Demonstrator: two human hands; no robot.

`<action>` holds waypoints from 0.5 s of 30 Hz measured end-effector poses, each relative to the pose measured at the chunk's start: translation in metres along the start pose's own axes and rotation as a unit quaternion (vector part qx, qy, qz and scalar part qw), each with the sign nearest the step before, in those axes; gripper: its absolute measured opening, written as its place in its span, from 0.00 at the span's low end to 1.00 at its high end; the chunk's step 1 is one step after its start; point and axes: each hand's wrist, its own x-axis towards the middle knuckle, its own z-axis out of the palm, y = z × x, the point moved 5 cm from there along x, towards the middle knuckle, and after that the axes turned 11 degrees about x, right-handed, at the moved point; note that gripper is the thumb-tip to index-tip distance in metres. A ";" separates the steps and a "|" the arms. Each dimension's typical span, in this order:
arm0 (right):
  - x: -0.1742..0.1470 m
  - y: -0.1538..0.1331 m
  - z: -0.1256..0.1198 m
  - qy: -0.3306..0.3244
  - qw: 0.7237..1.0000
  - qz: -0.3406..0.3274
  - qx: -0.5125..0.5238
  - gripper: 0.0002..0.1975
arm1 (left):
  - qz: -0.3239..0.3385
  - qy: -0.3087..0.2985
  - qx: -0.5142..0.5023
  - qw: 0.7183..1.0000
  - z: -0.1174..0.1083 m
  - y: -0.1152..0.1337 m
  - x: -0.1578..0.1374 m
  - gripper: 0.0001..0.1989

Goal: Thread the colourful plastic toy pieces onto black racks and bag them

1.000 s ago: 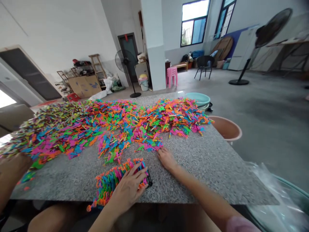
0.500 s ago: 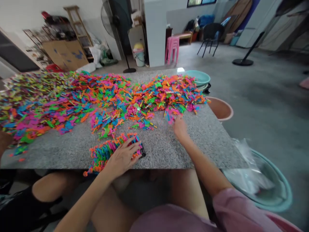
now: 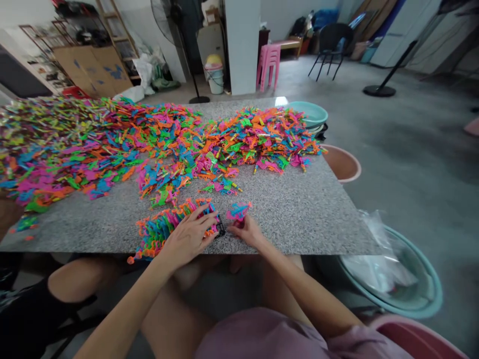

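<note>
My left hand point(image 3: 189, 235) lies over the right end of a packed row of small plastic toys point(image 3: 159, 229) in orange, green, blue and pink, its fingers stretched and a little apart. A black rack-like piece point(image 3: 220, 227) shows at that end of the row. Just to the right, my right hand point(image 3: 247, 231) pinches a small pink and blue plastic toy point(image 3: 238, 211) above the table. The toy's exact kind is too small to make out. Beyond both hands spreads a large heap of similar bright plastic pieces point(image 3: 258, 137).
The speckled grey table point(image 3: 299, 214) has its front edge by my legs. Basins stand at its right: a teal one with clear bags point(image 3: 426, 299), an orange-brown one point(image 3: 342, 164) and a pink one point(image 3: 407, 331). Another person's hand point(image 3: 9, 214) is at the far left.
My right hand has come back from the heap's near edge toward the row, bringing a pink and blue plastic toy. My left hand stays on the row.
</note>
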 end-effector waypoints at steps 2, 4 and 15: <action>-0.004 -0.001 0.011 -0.015 0.999 -0.006 0.050 0.11 | 0.003 -0.001 0.000 1.000 -0.001 0.001 0.000 0.17; -0.007 -0.005 0.019 -0.020 0.999 -0.026 -0.005 0.06 | 0.006 -0.004 -0.001 1.000 -0.001 0.002 0.000 0.16; 0.005 -0.033 0.050 -0.090 0.907 -0.054 -0.408 0.10 | -0.016 0.012 -0.031 0.999 -0.002 0.000 0.003 0.23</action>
